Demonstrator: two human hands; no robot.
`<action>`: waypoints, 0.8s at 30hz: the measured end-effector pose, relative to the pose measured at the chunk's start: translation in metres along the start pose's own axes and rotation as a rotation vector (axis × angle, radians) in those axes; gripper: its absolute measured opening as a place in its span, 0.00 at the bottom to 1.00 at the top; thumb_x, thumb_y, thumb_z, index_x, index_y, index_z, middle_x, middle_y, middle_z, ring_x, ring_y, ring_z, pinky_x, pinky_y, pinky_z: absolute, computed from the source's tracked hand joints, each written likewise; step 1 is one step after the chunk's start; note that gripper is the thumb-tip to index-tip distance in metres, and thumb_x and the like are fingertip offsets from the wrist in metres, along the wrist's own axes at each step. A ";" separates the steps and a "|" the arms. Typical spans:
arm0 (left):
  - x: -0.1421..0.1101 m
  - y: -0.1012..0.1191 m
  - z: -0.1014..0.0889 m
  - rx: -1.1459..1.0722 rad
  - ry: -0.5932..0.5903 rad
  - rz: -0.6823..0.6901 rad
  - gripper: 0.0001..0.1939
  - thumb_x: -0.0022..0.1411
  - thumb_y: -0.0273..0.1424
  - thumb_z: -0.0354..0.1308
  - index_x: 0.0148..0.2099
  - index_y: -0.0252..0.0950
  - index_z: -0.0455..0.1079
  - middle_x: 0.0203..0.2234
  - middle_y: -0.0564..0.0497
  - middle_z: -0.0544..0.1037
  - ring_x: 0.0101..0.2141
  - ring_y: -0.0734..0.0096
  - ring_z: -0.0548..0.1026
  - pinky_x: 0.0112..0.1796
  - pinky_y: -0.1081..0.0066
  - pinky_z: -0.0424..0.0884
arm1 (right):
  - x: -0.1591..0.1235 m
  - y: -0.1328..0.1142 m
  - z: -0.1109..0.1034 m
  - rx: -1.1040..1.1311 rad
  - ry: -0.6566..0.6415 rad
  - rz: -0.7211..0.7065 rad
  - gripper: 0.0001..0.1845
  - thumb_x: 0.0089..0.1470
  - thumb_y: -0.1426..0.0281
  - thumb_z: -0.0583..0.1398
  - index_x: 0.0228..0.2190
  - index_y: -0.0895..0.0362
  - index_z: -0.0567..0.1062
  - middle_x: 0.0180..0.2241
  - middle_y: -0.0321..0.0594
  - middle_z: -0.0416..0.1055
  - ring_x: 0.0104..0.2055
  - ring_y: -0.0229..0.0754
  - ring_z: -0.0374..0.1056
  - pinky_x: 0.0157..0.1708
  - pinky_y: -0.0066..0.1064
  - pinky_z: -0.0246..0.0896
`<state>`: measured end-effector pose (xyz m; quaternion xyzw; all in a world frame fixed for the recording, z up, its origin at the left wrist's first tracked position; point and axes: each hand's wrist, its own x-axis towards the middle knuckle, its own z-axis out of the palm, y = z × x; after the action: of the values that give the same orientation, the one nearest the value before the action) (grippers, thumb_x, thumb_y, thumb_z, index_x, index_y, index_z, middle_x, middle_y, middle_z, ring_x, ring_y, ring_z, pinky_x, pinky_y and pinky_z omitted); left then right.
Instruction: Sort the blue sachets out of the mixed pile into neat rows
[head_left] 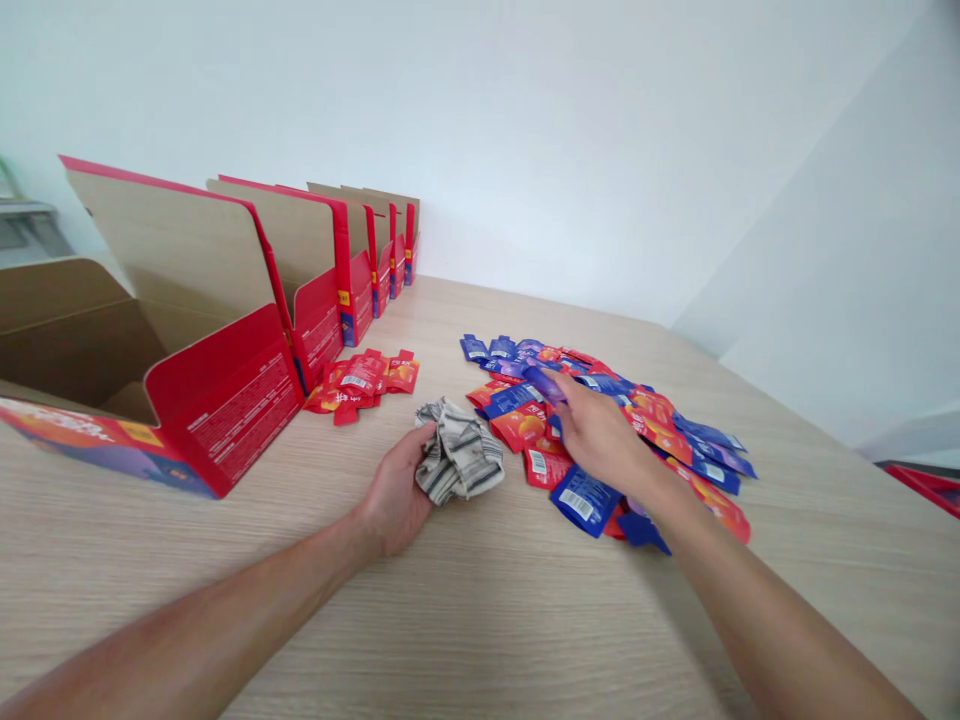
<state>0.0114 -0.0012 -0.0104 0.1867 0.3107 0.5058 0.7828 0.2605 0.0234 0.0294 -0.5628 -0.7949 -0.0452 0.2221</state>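
My left hand point(403, 492) is closed around a crumpled striped cloth point(459, 455), grey and white, just above the tabletop near the middle. Over a spread pile of red and blue snack sachets, my right hand point(589, 425) pinches a blue-purple sachet point(543, 385) between thumb and fingers. Part of the pile is hidden under that hand and forearm. A blue sachet point(585, 500) with a white barcode lies below my right wrist. To the left, a smaller heap of red sachets point(364, 380) rests beside the boxes.
A row of open red cardboard boxes point(225, 400) runs along the left side towards the back wall, lids raised. The nearest box point(67, 340) shows its brown inside. At the far right edge a red object point(926, 485) is partly in view. The wooden table point(465, 620) meets white walls.
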 end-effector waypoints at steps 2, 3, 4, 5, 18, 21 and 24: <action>0.000 -0.001 -0.001 -0.019 -0.035 0.023 0.21 0.77 0.33 0.46 0.49 0.29 0.79 0.45 0.39 0.85 0.47 0.55 0.83 0.52 0.59 0.79 | 0.000 -0.030 0.018 0.133 0.044 -0.017 0.31 0.66 0.75 0.48 0.68 0.62 0.63 0.65 0.56 0.69 0.66 0.54 0.68 0.66 0.51 0.61; 0.000 -0.001 -0.001 -0.032 -0.044 0.042 0.21 0.77 0.34 0.46 0.49 0.30 0.79 0.45 0.40 0.85 0.48 0.55 0.83 0.52 0.60 0.79 | -0.001 -0.045 0.029 0.191 0.017 -0.029 0.30 0.68 0.72 0.47 0.69 0.63 0.62 0.66 0.57 0.67 0.67 0.53 0.66 0.68 0.51 0.58; 0.000 -0.001 -0.002 -0.045 -0.048 0.065 0.20 0.77 0.33 0.46 0.48 0.31 0.79 0.44 0.41 0.85 0.48 0.56 0.83 0.52 0.61 0.79 | -0.002 -0.060 0.041 0.237 -0.038 -0.034 0.30 0.71 0.69 0.47 0.69 0.64 0.61 0.67 0.59 0.65 0.69 0.54 0.63 0.69 0.51 0.56; -0.001 -0.002 -0.003 -0.057 -0.049 0.087 0.19 0.76 0.33 0.47 0.47 0.32 0.79 0.44 0.42 0.85 0.48 0.58 0.83 0.52 0.62 0.79 | -0.004 -0.073 0.052 0.269 -0.110 -0.033 0.32 0.72 0.64 0.48 0.70 0.66 0.59 0.69 0.62 0.61 0.72 0.55 0.59 0.70 0.53 0.54; -0.005 0.006 -0.001 -0.119 0.004 -0.004 0.26 0.77 0.43 0.43 0.56 0.31 0.76 0.43 0.40 0.85 0.42 0.57 0.83 0.47 0.61 0.80 | -0.014 -0.108 0.045 0.345 -0.231 -0.079 0.28 0.69 0.71 0.48 0.67 0.64 0.66 0.61 0.61 0.73 0.64 0.55 0.70 0.60 0.46 0.67; -0.006 0.005 0.002 -0.102 -0.060 -0.005 0.28 0.77 0.44 0.42 0.59 0.30 0.75 0.45 0.38 0.84 0.44 0.54 0.83 0.50 0.57 0.78 | -0.005 -0.102 0.031 0.415 -0.062 0.109 0.21 0.73 0.63 0.48 0.54 0.58 0.76 0.40 0.49 0.82 0.43 0.51 0.79 0.46 0.41 0.72; -0.006 0.005 0.004 -0.100 -0.080 -0.008 0.29 0.77 0.43 0.41 0.59 0.29 0.75 0.46 0.37 0.84 0.46 0.51 0.83 0.51 0.54 0.78 | 0.006 -0.092 0.043 0.479 0.020 0.194 0.22 0.72 0.58 0.50 0.50 0.59 0.75 0.43 0.51 0.81 0.45 0.52 0.77 0.49 0.44 0.71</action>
<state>0.0094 -0.0043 -0.0029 0.1662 0.2543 0.5096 0.8050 0.1616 0.0092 0.0096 -0.5675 -0.7229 0.1605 0.3601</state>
